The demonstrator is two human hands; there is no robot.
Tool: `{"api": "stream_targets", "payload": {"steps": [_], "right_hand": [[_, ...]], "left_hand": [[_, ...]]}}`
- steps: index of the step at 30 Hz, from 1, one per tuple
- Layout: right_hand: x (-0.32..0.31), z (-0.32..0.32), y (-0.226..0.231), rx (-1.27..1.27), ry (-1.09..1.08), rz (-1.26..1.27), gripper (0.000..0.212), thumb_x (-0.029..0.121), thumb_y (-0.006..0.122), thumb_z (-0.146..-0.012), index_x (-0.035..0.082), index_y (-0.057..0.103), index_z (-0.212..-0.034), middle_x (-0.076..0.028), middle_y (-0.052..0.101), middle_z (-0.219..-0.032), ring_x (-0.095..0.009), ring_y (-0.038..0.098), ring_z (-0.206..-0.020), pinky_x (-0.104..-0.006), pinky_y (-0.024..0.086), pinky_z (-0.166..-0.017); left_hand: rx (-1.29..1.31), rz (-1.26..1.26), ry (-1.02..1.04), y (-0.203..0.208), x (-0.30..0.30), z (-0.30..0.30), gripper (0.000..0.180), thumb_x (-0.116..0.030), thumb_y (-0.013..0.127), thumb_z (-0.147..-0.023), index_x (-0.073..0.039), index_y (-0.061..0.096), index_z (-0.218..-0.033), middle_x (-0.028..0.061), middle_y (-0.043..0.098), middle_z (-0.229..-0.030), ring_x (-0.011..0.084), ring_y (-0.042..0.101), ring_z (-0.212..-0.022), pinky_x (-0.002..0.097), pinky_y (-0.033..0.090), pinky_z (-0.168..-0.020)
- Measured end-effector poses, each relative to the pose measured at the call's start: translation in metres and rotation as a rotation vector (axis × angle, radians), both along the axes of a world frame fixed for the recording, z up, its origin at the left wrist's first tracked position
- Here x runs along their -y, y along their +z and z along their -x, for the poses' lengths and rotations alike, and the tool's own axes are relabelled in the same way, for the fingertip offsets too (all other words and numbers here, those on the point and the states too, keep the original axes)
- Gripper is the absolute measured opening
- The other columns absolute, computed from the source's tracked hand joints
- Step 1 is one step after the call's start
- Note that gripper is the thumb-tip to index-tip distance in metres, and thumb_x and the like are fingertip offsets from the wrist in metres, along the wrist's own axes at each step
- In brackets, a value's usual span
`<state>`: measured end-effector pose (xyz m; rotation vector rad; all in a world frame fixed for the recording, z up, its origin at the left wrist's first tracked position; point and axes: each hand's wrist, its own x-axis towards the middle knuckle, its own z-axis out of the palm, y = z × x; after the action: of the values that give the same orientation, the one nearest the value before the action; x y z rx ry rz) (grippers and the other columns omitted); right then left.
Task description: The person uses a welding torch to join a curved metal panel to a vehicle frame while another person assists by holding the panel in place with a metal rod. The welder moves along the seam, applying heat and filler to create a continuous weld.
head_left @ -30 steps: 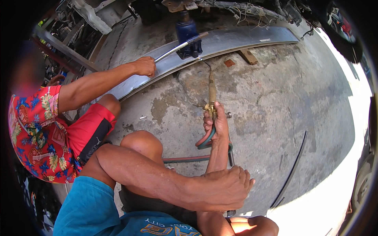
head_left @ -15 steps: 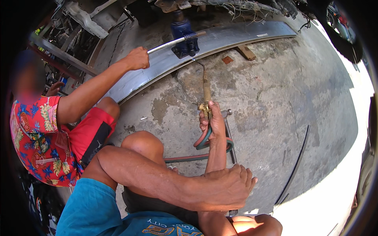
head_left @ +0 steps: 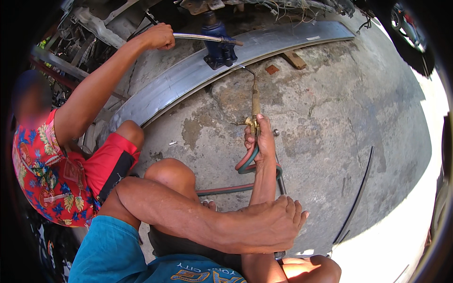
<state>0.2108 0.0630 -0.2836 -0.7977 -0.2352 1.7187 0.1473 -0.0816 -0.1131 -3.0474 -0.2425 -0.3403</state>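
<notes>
A brass gas torch (head_left: 255, 101) with a bent thin tip is gripped by my right hand (head_left: 262, 137), fingers wrapped round its valve end. Its tip points at the front edge of a long silver metal panel (head_left: 174, 85), close to the base of a blue bottle jack (head_left: 218, 47). Red and green hoses (head_left: 247, 165) loop down from the torch beside my right wrist. My left hand (head_left: 273, 224) lies across my right forearm, its fingers stretched out and holding nothing. Another person's hand (head_left: 160, 37) holds the metal lever (head_left: 198, 36) that reaches to the jack.
A co-worker in a red flowered shirt (head_left: 49, 174) crouches at my left. On the concrete lie a wood block (head_left: 295, 60), a rusty square piece (head_left: 272, 70), a metal bar (head_left: 282, 184) by my right arm and a black strip (head_left: 356, 200). Vehicle parts and wires (head_left: 302, 9) hang at the top.
The co-worker's hand has lifted the lever's near end. My right hand and the torch have shifted slightly right and up; my left hand stays on the forearm.
</notes>
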Motion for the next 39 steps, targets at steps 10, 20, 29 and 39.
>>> {"api": "stream_targets", "payload": {"steps": [10, 20, 29, 39], "right_hand": [[0.009, 0.004, 0.003, 0.028, 0.055, 0.012, 0.03, 0.042, 0.064, -0.104, 0.02, 0.048, -0.115, -0.005, 0.06, -0.073, -0.009, 0.051, -0.048, -0.0254, 0.043, -0.038], [0.005, 0.002, 0.013, 0.06, 0.034, 0.012, 0.031, 0.039, 0.065, -0.104, 0.015, 0.049, -0.116, -0.005, 0.059, -0.072, -0.01, 0.053, -0.049, -0.0265, 0.044, -0.038], [-0.009, 0.024, 0.029, 0.606, 0.106, -0.096, 0.024, 0.03, 0.064, -0.104, 0.011, 0.054, -0.114, -0.005, 0.057, -0.068, -0.014, 0.056, -0.047, -0.0324, 0.048, -0.038], [0.006, 0.052, 0.029, 0.682, 0.198, -0.115, 0.024, 0.029, 0.066, -0.103, 0.009, 0.056, -0.112, -0.004, 0.056, -0.066, -0.013, 0.057, -0.047, -0.0324, 0.047, -0.039]], "left_hand": [[-0.03, -0.005, -0.046, 0.007, -0.008, 0.001, 0.036, -0.009, 0.065, -0.086, 0.014, 0.069, -0.112, 0.0113, 0.064, -0.086, 0.0212, 0.057, -0.07, 0.0339, 0.041, -0.06], [-0.205, 0.015, -0.078, 0.025, -0.012, 0.003, 0.049, -0.02, 0.059, -0.09, 0.013, 0.066, -0.125, 0.0181, 0.07, -0.104, 0.0267, 0.065, -0.091, 0.0343, 0.048, -0.082], [0.005, 0.009, -0.027, 0.006, -0.008, -0.001, 0.044, -0.012, 0.062, -0.085, 0.015, 0.066, -0.119, 0.0126, 0.065, -0.089, 0.0236, 0.059, -0.074, 0.0344, 0.045, -0.066], [-0.201, 0.054, -0.007, 0.025, -0.008, 0.011, 0.053, -0.024, 0.055, -0.094, 0.011, 0.064, -0.132, 0.0239, 0.073, -0.117, 0.0337, 0.071, -0.106, 0.0381, 0.054, -0.093]]}}
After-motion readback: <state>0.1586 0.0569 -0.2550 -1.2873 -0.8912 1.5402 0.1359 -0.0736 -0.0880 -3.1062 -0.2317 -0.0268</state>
